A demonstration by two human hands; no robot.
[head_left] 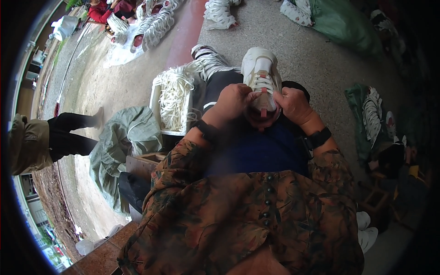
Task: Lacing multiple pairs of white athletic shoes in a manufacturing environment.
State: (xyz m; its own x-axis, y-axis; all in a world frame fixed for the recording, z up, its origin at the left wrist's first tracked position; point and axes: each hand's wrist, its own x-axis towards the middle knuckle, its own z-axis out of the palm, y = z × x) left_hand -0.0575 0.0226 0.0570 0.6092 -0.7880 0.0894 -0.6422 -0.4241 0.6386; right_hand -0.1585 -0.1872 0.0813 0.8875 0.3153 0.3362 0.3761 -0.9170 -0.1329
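A white and beige sneaker (pixel 258 58) with coral-pink accents rests on my lap, its toe pointing away from me. White shoelace (pixel 262 83) crosses its front in several rows. My left hand (pixel 233 101) is closed at the left edge of the lacing, thumb and fingers pinched together. On the opposite edge my right hand (pixel 294 105) grips the shoe's collar side, its thumb by the upper eyelets. Whether either hand also pinches a lace end is too small to tell. A blue cloth (pixel 261 151) covers my lap beneath the shoe.
Left of my knees stands a white bin (pixel 156 103) full of loose white laces. Beside it slumps a grey-green sack (pixel 126 137). Bundled shoes (pixel 158 30) lie farther off near a seated person in red. A green sack (pixel 343 27) sits at far right; another person stands at left.
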